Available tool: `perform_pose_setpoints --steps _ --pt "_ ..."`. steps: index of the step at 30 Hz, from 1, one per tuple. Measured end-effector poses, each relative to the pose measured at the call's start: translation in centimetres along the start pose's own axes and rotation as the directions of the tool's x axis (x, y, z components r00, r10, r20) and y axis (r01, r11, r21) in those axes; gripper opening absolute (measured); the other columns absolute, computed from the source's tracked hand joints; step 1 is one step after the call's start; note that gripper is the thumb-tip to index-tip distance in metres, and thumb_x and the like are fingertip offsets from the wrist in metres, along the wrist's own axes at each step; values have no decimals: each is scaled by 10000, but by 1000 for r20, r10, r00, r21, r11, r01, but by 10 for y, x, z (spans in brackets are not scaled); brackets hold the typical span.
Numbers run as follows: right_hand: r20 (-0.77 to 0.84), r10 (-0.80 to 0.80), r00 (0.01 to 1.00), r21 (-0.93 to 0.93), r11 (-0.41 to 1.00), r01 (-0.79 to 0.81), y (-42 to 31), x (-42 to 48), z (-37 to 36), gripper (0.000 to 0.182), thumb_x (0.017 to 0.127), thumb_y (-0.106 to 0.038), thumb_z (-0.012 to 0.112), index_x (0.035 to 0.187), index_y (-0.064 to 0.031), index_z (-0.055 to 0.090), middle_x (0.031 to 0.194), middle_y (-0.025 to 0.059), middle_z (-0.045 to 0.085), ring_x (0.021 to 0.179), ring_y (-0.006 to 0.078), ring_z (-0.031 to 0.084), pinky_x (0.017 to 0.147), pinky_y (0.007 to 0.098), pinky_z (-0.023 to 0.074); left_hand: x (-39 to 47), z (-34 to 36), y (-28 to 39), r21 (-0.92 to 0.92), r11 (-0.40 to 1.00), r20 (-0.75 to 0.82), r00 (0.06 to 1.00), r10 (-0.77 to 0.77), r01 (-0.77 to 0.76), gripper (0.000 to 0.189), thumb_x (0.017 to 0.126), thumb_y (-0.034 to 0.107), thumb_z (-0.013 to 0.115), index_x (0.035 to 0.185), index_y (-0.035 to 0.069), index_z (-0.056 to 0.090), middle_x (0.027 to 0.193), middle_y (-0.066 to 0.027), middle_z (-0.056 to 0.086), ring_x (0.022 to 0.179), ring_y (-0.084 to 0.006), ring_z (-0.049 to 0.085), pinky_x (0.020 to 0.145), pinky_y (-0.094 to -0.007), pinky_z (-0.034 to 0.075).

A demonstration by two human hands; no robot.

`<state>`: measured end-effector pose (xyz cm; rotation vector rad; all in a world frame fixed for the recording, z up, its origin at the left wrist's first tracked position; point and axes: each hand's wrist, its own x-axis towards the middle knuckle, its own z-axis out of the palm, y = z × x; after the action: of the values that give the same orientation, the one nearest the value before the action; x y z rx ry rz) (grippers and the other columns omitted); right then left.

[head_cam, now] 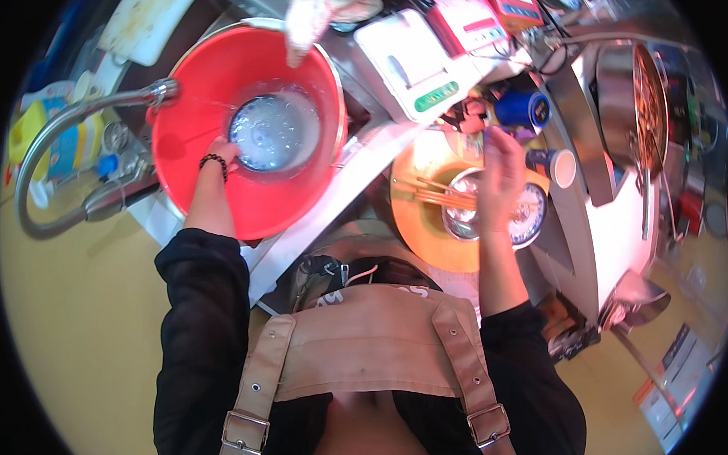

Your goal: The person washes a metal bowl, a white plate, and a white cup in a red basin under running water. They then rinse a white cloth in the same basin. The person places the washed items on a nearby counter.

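Observation:
My left hand, with a dark bead bracelet at the wrist, reaches into a large red plastic basin. Its fingers are at the near left rim of a round blue-edged dish that lies in bubbly water; part of the grip is hidden. On the right, my right hand is blurred, raised over a metal bowl and a blue-patterned plate. I see nothing in it. Wooden chopsticks lie across the bowl, and a round orange board is under these dishes.
A flexible metal faucet arches to the basin's left rim. Behind stands a white kitchen scale. To the right are a blue can, a paper cup and a large metal pot. Yellow bottles stand far left.

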<state>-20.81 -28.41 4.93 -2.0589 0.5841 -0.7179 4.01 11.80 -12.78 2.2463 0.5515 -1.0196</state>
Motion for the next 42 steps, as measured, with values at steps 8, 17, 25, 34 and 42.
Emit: perform_pose_setpoints --steps 8,17,25,34,42 --pt "955 -109 276 51 977 208 -123 16 275 348 798 -113 577 1140 -52 570 1127 174 565 1054 319 547 909 401 424 17 26 -23 -885 364 297 954 -41 291 237 853 117 478 1071 31 512 1023 -171 588 982 -316 579 821 -474 478" --pt "729 168 664 -517 771 372 -4 -85 354 608 846 -356 520 1383 -152 321 1461 119 231 1347 344 190 1058 527 210 8 61 -17 -865 -168 475 879 29 473 386 887 233 420 1203 23 489 1190 -153 556 1075 -337 531 966 -497 372" --pt "854 123 505 -355 848 394 -3 -40 399 573 833 -338 523 1355 -161 365 1413 147 309 1299 360 277 1067 488 227 -1 65 7 -845 -313 499 851 -163 435 400 866 238 396 1213 54 472 1206 -134 535 1117 -324 497 992 -523 335" --pt "941 -298 -158 301 533 791 26 0 383 522 850 -340 490 1344 -201 392 1452 23 283 1341 198 257 1110 473 128 7 80 -15 -882 -358 299 951 80 307 431 915 461 423 1088 90 557 992 -80 621 887 -276 599 729 -397 502" --pt "999 -9 -47 43 584 810 2 -48 409 528 849 -340 484 1355 -220 387 1459 21 275 1354 222 227 1093 551 79 -23 51 31 -908 -360 131 962 239 213 599 871 604 411 1209 120 506 1124 -64 588 1017 -252 561 856 -409 467"
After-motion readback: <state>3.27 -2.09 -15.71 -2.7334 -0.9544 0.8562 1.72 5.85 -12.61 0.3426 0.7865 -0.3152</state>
